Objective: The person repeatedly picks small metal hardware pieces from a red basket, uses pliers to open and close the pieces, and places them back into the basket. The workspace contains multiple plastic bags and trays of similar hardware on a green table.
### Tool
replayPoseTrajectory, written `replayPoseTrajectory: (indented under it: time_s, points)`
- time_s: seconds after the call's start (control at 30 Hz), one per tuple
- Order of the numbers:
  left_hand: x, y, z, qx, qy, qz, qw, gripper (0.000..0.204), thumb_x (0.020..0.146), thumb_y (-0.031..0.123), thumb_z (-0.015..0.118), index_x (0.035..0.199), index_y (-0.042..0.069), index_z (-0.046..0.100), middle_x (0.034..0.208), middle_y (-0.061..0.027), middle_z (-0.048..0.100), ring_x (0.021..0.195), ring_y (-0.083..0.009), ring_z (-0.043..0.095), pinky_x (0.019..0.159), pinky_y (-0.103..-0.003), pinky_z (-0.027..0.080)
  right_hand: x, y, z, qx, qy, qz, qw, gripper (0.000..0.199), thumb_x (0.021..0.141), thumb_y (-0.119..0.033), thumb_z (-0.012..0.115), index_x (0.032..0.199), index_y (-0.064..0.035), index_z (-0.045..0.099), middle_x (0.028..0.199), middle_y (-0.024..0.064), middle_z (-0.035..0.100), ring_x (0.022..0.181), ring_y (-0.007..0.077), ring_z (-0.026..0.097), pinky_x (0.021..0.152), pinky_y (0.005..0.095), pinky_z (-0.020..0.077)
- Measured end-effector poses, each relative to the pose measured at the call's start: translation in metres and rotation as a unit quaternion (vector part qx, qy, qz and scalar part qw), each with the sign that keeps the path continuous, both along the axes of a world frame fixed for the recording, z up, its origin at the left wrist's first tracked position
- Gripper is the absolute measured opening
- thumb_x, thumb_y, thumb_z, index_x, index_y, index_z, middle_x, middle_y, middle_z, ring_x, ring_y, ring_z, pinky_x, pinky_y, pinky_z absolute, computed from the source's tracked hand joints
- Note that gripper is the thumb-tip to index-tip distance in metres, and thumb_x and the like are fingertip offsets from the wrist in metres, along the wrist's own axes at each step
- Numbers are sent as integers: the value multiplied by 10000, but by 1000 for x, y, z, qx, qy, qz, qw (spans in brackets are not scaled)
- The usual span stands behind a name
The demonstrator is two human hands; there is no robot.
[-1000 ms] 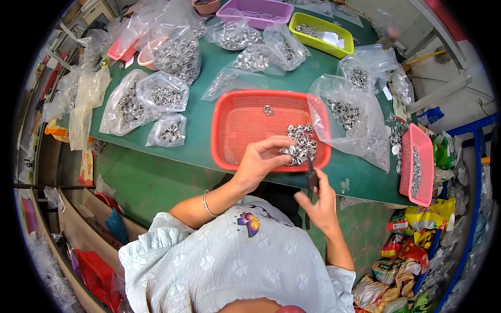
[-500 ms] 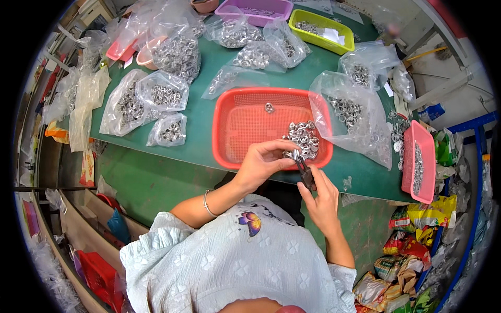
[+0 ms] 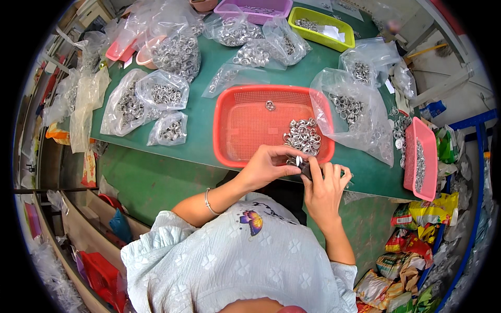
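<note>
Over the near rim of a red plastic basket (image 3: 217, 130), my left hand (image 3: 265, 168) pinches a small shiny metal piece (image 3: 298, 160) between thumb and fingers. My right hand (image 3: 323, 190) is closed round dark-handled pliers (image 3: 305, 170), brought up against that piece; its fingers hide much of the tool. Just beyond both hands, a pile of silver ring-shaped metal parts (image 3: 303, 136) lies in the basket's near right corner. One small cluster of rings (image 3: 270, 105) sits apart toward the basket's far side.
Clear plastic bags of metal parts stand left (image 3: 168, 96) and right (image 3: 348, 112) of the basket on the green table (image 3: 198, 117). A pink basket (image 3: 429, 161) is at the right edge. Purple (image 3: 255, 18) and yellow-green (image 3: 334, 41) baskets stand at the back.
The pliers have turned and sit lower and more hidden in my right hand, whose fingers have shifted and spread. My left hand has moved slightly right, still pinching the piece.
</note>
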State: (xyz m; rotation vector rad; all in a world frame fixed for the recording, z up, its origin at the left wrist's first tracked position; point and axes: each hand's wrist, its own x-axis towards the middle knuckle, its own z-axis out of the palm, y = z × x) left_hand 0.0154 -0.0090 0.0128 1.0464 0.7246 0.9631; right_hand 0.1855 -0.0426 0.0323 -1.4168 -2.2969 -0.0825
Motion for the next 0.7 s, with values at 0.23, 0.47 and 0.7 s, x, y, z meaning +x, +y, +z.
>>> replayPoseTrajectory:
  time_s: [0.23,0.47,0.7]
  points:
    - [7,-4,-6,109,-3,22,994,301,737,-67,633,1035,-29,607,1078,-116,561,1003,-176,536,865,-293,445,3,6,-17,-33,81,0,996,416,645,6,598,1052,8,516,803,120,451,776,281,461,696,383,339]
    - [1,1,0,104,36,-10,994,311,702,-59,657,1010,-28,626,1032,-103,575,952,-167,553,827,-292,453,3,8,-11,-30,49,-8,998,351,621,20,595,965,5,528,801,104,475,762,267,465,662,374,340]
    - [3,2,-8,96,33,0,995,322,659,-84,667,967,10,654,948,-85,595,905,-176,565,797,-280,458,2,11,-13,10,59,-3,998,281,601,3,614,875,-10,552,711,89,477,682,253,474,611,354,347]
